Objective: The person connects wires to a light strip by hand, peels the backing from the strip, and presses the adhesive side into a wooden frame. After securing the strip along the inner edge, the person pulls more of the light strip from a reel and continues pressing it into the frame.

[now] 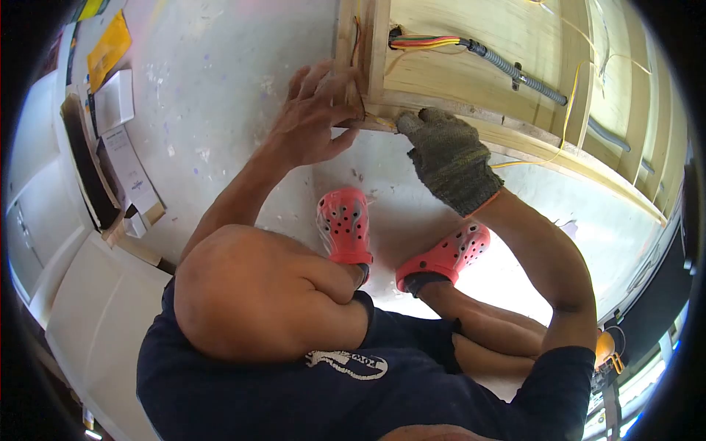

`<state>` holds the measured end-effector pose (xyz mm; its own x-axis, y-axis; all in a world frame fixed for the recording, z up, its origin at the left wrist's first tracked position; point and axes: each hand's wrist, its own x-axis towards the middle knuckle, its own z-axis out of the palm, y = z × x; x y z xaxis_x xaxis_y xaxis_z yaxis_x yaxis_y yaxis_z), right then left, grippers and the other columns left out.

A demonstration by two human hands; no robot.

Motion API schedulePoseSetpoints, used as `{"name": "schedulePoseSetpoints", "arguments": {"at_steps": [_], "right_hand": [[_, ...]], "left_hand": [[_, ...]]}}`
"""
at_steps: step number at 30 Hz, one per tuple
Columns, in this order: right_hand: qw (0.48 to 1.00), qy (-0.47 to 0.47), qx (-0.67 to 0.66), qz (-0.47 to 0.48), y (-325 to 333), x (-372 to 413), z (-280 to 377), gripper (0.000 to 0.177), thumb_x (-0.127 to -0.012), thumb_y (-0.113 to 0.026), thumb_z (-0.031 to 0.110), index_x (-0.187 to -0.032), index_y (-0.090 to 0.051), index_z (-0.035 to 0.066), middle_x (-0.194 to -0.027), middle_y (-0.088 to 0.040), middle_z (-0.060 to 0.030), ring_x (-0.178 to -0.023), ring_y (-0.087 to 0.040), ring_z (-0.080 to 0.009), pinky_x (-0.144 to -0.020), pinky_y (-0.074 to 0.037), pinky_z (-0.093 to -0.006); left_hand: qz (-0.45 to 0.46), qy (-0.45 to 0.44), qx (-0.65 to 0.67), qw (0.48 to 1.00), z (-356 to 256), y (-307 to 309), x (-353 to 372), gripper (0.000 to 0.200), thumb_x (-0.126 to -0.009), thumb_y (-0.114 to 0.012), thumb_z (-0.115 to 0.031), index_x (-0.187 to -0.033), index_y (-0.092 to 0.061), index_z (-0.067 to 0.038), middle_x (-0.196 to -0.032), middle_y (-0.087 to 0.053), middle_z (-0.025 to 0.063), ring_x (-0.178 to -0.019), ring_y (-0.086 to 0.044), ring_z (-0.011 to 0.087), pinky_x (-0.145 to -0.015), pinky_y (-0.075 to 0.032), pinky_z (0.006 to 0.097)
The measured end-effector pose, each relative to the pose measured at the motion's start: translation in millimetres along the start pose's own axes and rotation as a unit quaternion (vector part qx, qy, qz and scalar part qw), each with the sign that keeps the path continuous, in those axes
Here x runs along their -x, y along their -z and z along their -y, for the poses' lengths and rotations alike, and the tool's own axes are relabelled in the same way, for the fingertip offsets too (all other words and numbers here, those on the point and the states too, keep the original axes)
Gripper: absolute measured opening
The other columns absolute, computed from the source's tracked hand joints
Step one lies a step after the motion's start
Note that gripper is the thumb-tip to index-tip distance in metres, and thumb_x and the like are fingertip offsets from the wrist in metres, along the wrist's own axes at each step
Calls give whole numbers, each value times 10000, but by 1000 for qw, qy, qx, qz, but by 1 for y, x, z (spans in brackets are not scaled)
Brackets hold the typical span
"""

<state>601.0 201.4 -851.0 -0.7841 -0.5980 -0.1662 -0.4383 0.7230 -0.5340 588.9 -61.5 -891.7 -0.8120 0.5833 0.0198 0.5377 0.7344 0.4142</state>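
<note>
My bare left hand (320, 110) lies at the near corner of a light wooden frame (471, 110), fingers spread and the thumb apart. A thin dark strand shows beside its fingertips against the wood. My right hand (450, 158), in a dark knitted work glove with an orange cuff edge, is closed at the frame's near edge, just right of the left hand. A thin yellow wire (540, 162) runs from behind this glove up across the frame, and a yellowish strand shows at the gloved fingertips. The exact grip is hidden by the glove.
Inside the frame, red, yellow and green wires (426, 42) enter a grey corrugated conduit (515, 72) clipped to the panel. Pink clogs (344, 224) are on my feet on the pale floor. White cartons (129, 165) and a yellow envelope (109, 50) lie at left.
</note>
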Motion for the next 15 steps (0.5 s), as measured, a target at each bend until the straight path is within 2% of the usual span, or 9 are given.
{"name": "schedulePoseSetpoints", "arguments": {"at_steps": [4, 6, 10, 13, 15], "right_hand": [[999, -44, -26, 0, -5, 2, 8, 414, -743, -708, 67, -1140, -592, 97, -1006, -597, -165, -945, -624, -399, -775, -520, -484], [1000, -12, -18, -17, -7, 3, 5, 423, -782, -668, 126, -1197, -589, 101, -1045, -607, -164, -953, -648, -358, -781, -530, -486], [999, 11, 38, -10, -9, 4, 2, 411, -781, -670, 116, -1185, -595, 113, -1026, -611, -147, -945, -654, -341, -758, -536, -471], [997, 23, 62, -28, -10, 7, 1, 372, -785, -664, 105, -1151, -601, 117, -997, -617, -123, -916, -661, -325, -739, -538, -451], [992, 58, 88, -69, -10, 8, 2, 329, -788, -655, 94, -1112, -603, 117, -963, -619, -104, -888, -665, -309, -726, -539, -437]], "left_hand": [[52, 9, -2, 999, -1, 8, -5, 305, -745, -808, -289, -1040, -772, -216, -1537, -387, 76, -1433, -289, 398, -1181, -225, 590], [66, 0, 0, 998, 1, 11, -8, 320, -732, -816, -296, -1034, -775, -199, -1537, -385, 87, -1439, -279, 394, -1188, -213, 582], [119, -6, -14, 993, -3, 17, -17, 331, -724, -820, -314, -1017, -776, -167, -1526, -389, 107, -1442, -276, 389, -1191, -213, 559], [86, -2, 74, 994, 5, 8, -20, 208, -783, -752, -283, -947, -795, -161, -1502, -418, 83, -1450, -258, 367, -1208, -156, 571], [55, -3, 35, 998, 9, 4, -22, 177, -813, -722, -260, -941, -791, -160, -1510, -416, 85, -1457, -256, 369, -1213, -145, 568]]}}
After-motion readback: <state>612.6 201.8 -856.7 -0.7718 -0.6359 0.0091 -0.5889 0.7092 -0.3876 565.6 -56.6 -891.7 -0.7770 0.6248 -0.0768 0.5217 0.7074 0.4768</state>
